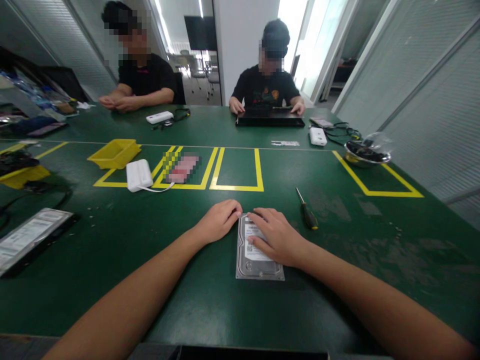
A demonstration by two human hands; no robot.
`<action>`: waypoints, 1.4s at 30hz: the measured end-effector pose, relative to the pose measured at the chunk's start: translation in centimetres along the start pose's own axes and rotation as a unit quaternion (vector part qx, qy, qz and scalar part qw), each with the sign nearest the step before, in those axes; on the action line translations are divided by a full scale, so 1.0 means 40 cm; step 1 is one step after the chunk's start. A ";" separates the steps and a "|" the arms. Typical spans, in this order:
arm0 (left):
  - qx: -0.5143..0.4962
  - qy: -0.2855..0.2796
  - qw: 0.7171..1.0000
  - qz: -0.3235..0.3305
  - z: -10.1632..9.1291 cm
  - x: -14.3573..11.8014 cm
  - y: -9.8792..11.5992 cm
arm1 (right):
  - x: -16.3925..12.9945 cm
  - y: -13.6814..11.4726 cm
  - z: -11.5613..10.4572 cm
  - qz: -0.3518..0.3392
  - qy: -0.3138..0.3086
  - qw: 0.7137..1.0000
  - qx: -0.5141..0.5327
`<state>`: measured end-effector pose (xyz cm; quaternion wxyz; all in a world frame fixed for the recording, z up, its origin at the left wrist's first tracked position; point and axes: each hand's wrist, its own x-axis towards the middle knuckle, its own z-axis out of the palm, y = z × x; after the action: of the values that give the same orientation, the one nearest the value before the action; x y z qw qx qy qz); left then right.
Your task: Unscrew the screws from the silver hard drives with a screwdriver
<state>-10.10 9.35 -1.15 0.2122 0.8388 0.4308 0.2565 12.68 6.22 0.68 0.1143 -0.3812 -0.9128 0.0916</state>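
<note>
- Hard drive (258, 252) — a bare silver one, label side up, lies flat on the green table (187, 300) right in front of the person, between both forearms.
- Right hand (275, 237) rests palm-down on the drive's label, fingers spread a little and flat, pressing rather than gripping; it seems to pin the drive so it cannot slide.
- Left hand (219, 220) sits at the drive's far left corner, fingers curled loosely together, tips touching the edge, as if steadying that corner.
- A screwdriver (307, 210) lies just to the right of the drive, within easy reach, untouched.
- Farther out: a white box (138, 175) with a cable, a yellow tray (114, 152), yellow tape outlines, and a metal bowl (367, 154) at far right.
- Another drive (32, 237) lies at the left edge.
- Two other people sit across the table — their hands are on their own work.
</note>
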 end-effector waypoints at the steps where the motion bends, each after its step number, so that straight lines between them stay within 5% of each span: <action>1: 0.001 0.000 1.000 0.000 0.001 0.000 -0.001 | 0.000 0.000 0.001 0.000 0.000 1.000 -0.001; 42: -0.010 0.024 1.000 -0.008 -0.001 0.007 -0.009 | -0.003 0.006 0.006 0.002 -0.006 1.000 -0.006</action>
<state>-10.23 9.78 -1.26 0.2119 0.8266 0.4403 0.2794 12.84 6.27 0.37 0.1063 -0.3831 -0.9133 0.0891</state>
